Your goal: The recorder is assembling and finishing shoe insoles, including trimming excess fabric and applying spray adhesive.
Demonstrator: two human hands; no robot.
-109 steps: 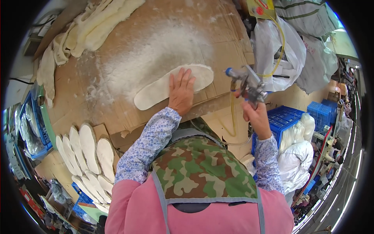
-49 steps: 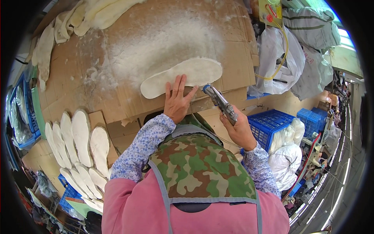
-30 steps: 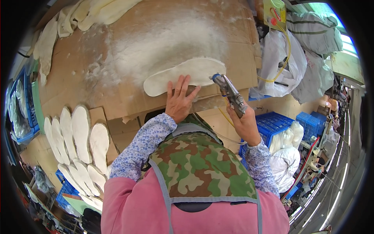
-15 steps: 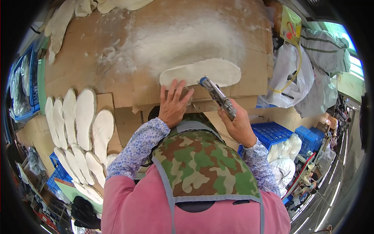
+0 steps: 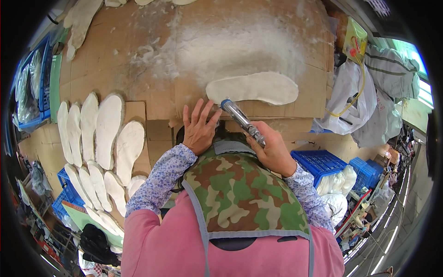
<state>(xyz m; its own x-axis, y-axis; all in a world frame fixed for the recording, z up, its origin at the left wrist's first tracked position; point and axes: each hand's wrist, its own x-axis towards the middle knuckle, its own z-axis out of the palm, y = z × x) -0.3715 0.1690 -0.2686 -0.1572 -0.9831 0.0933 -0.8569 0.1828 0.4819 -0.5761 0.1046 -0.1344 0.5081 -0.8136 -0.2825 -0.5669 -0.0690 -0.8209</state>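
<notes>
A white, fuzzy-edged shoe insole [image 5: 256,87] lies crosswise near the front edge of the cardboard-covered table [image 5: 124,87]. My right hand [image 5: 273,150] grips a silver metal spray gun [image 5: 239,116] with a blue tip. That tip points up and left, just below the insole's left end and close to my left fingers. My left hand [image 5: 199,130] rests at the cardboard's front edge, its fingers stretched and spread, left of the gun. Its fingertips are beside the insole, with nothing visible held in them.
White fluff [image 5: 230,48] is spread behind the insole. Several more insoles [image 5: 109,131] lie in rows on cardboard at the left. White offcuts [image 5: 83,23] sit at the far left. A yellow hose [image 5: 362,87] hangs by plastic bags [image 5: 346,99] at the right, above a blue crate [image 5: 318,161].
My left fingertips have come off the insole. The gun's tip has moved left and down from the insole's near edge toward my left hand. The whole view has shifted slightly.
</notes>
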